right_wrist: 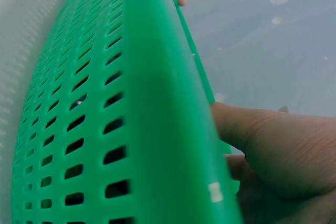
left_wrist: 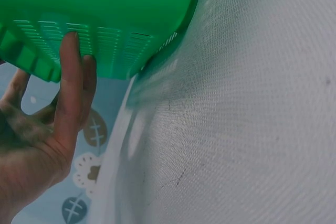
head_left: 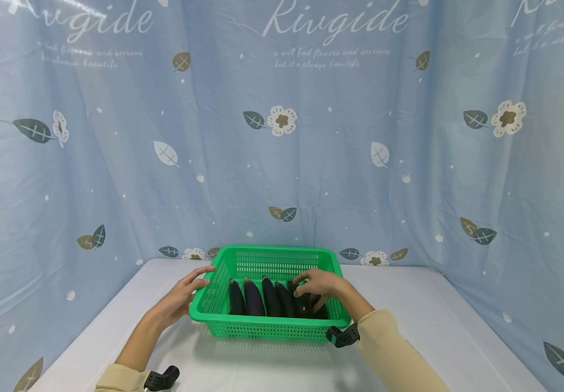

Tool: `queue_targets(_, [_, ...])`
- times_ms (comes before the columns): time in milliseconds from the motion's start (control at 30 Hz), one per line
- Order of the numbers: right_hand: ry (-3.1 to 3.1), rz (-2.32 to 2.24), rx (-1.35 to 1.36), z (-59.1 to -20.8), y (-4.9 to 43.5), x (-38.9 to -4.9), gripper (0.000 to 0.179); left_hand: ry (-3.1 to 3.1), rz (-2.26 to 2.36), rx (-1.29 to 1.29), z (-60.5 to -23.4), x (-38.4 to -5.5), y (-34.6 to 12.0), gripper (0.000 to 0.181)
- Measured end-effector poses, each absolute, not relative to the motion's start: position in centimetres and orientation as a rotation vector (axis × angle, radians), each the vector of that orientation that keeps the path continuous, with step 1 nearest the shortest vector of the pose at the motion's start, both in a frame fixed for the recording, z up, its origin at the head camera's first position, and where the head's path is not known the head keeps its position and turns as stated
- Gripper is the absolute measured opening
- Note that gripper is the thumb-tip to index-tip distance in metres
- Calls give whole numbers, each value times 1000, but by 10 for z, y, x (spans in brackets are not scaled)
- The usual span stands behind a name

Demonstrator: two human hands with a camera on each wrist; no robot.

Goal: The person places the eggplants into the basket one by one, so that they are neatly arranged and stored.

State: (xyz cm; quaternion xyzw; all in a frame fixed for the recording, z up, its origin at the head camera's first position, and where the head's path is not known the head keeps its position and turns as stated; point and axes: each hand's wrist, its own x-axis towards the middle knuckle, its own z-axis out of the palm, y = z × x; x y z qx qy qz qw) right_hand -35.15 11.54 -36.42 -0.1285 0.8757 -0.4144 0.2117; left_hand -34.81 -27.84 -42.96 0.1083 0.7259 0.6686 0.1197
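A green plastic basket (head_left: pixel 267 321) stands on the table with several dark purple eggplants (head_left: pixel 254 298) lying side by side inside. My left hand (head_left: pixel 179 299) holds the basket's left rim. In the left wrist view, two of its fingers (left_wrist: pixel 68 87) lie straight against the slotted outer wall. My right hand (head_left: pixel 322 284) reaches over the right side into the basket and grips an eggplant (head_left: pixel 303 307) near the right end of the row, thumb and fingers on either side. The right wrist view shows the hand (right_wrist: pixel 294 156) behind the basket's rim (right_wrist: pixel 173 103), which hides the eggplants.
A white cloth covers the table (head_left: pixel 399 305). Behind it and along both sides hangs a blue curtain (head_left: pixel 331 163) with leaf and flower prints. Black wrist devices sit at the left cuff (head_left: pixel 161 378) and the right cuff (head_left: pixel 343 336).
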Motion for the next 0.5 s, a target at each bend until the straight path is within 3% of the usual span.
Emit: queue_targets(500, [2458, -1135, -358, -362, 117, -349, 51, 2129, 1947, 307, -429, -348, -278, 56])
